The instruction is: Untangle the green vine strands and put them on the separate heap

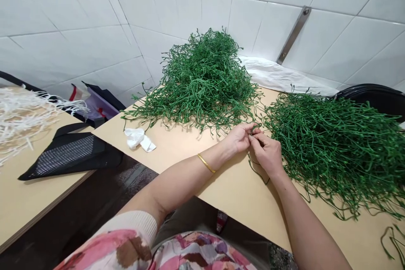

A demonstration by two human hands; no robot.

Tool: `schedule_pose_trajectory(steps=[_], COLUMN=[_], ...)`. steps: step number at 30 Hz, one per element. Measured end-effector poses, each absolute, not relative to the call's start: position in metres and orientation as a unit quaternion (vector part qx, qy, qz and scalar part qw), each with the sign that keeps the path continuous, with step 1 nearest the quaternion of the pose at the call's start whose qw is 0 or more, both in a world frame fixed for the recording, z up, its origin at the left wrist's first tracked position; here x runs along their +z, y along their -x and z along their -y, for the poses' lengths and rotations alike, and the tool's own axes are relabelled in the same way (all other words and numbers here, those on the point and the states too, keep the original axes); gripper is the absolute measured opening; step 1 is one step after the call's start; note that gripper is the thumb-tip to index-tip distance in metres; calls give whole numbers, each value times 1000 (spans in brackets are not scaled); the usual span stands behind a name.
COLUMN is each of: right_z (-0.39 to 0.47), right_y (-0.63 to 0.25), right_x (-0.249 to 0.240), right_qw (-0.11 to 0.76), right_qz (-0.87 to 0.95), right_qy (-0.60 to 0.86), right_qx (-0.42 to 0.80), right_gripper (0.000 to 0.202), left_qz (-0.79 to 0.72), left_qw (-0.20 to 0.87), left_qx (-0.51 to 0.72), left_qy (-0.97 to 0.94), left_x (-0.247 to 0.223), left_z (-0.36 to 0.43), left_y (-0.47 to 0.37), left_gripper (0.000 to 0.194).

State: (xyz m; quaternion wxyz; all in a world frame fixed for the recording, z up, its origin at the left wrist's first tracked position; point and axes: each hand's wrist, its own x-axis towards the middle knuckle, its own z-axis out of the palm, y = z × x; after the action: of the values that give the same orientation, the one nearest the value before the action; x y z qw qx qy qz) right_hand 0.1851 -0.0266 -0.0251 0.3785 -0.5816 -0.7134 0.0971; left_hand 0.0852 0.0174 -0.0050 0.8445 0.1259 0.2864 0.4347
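My left hand and my right hand meet over the tan table, their fingers pinched close together on a thin green cord. One end of the cord trails down onto the tabletop below my right hand. The exact spot between the fingertips is partly hidden. Behind my left hand rises a large heap of green knotted cords. A second heap of green cords spreads to the right of my right hand.
A crumpled white tissue lies on the left of the table. On another table at far left are white cords and a black mesh bag. White cloth lies along the tiled wall. A few loose cords lie lower right.
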Motion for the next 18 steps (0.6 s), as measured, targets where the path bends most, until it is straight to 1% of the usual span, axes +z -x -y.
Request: schedule_pose_trajectory(steps=[5, 6, 10, 12, 13, 15, 18], right_z=[30, 32, 42, 46, 48, 49, 47], right_y=[-182, -182, -180, -181, -184, -194, -214], right_x=[-17, -15, -3, 3, 6, 12, 21], right_qw=[364, 365, 362, 359, 363, 365, 304], right_qz=[767, 770, 778, 782, 779, 753, 686], right_qy=[527, 520, 477, 474, 487, 545, 646], right_qx=[45, 57, 187, 186, 155, 53, -144], right_gripper=[26, 26, 31, 31, 29, 28, 27], left_qz=[-280, -279, -269, -290, -306, -324, -318], left_qw=[855, 855, 851, 838, 829, 813, 788], left_qx=[405, 401, 413, 420, 417, 408, 414], left_qy=[-165, -175, -181, -196, -214, -260, -325], left_x=[-8, -8, -7, -9, -10, -13, -14], left_z=[-21, -23, -31, -33, -32, -29, -20], left_y=[-81, -79, -74, -73, -74, -77, -83], left_gripper=[24, 23, 20, 18, 17, 16, 18])
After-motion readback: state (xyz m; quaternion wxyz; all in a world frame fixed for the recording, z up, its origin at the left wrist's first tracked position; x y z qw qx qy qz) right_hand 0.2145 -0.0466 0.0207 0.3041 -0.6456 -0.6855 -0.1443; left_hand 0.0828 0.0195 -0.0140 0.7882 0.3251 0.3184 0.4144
